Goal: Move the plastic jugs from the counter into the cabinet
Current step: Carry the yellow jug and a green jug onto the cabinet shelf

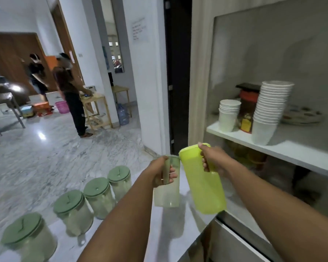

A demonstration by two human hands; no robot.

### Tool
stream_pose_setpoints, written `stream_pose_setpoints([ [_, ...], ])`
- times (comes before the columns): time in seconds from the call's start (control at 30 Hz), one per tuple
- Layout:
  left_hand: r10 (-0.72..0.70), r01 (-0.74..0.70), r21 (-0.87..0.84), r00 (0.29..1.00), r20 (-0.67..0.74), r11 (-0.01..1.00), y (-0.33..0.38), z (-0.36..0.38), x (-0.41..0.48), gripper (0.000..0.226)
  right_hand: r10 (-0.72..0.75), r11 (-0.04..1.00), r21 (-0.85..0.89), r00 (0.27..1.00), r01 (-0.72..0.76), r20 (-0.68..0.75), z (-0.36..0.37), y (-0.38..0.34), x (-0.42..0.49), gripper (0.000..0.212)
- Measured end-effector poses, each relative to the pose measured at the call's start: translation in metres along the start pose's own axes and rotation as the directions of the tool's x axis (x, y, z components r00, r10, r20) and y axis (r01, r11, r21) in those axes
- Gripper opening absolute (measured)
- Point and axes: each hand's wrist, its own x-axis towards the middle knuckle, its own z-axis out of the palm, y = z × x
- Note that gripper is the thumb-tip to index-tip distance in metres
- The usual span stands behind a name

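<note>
L hand [162,172] gripping clear jug [167,193], R hand [213,157] gripping yellow jug [203,184] handle, both arms outstretched

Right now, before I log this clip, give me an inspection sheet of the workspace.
Surface: white counter, partly bare.
Job's things: yellow jug and clear jug held in the air; four green-lidded jugs on the counter.
Clutter: paper cup stacks and a red-lidded jar on the cabinet shelf.
Grippers: left hand grips the clear jug; right hand grips the yellow jug.
Cables: nothing seen.
Surroundings: two people standing beyond.
</note>
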Motion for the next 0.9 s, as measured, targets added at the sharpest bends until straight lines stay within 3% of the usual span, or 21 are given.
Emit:
stream_pose_setpoints([
  [0.13, -0.017, 0.001, 0.073, 0.975, 0.22, 0.997, -0.001, 0.049, -0.067, 0.037, 0.001, 0.994, 0.105, 0.997, 0.006, -0.076, -0.061, -0.004, -0.088, 0.042],
  [0.23, -0.107, 0.042, 0.176, 0.919, 0.38, 0.983, 0.0, 0.093, -0.108, 0.035, 0.04, 0.991, 0.13, 0.992, -0.024, -0.123, -0.13, -0.008, -0.152, 0.04],
  [0.43, -0.179, -0.067, 0.339, 0.743, 0.645, 0.939, 0.002, 0.231, -0.185, 0.042, 0.102, 0.991, 0.116, 0.958, -0.073, -0.268, -0.273, -0.025, -0.283, 0.045],
  [0.7, -0.234, -0.186, 0.354, 0.47, 0.851, 0.917, -0.029, 0.445, -0.24, 0.037, 0.063, 0.985, 0.168, 0.812, 0.044, -0.581, -0.439, -0.025, -0.432, 0.043],
  [0.77, -0.191, -0.221, 0.323, 0.465, 0.864, 0.92, -0.038, 0.496, -0.253, 0.034, 0.028, 0.981, 0.163, 0.756, 0.105, -0.654, -0.475, -0.02, -0.461, 0.042],
  [0.9, -0.04, -0.345, 0.258, 0.528, 0.848, 0.902, -0.065, 0.582, -0.282, 0.032, -0.09, 0.941, 0.13, 0.6, 0.314, -0.795, -0.533, -0.008, -0.498, 0.036],
])
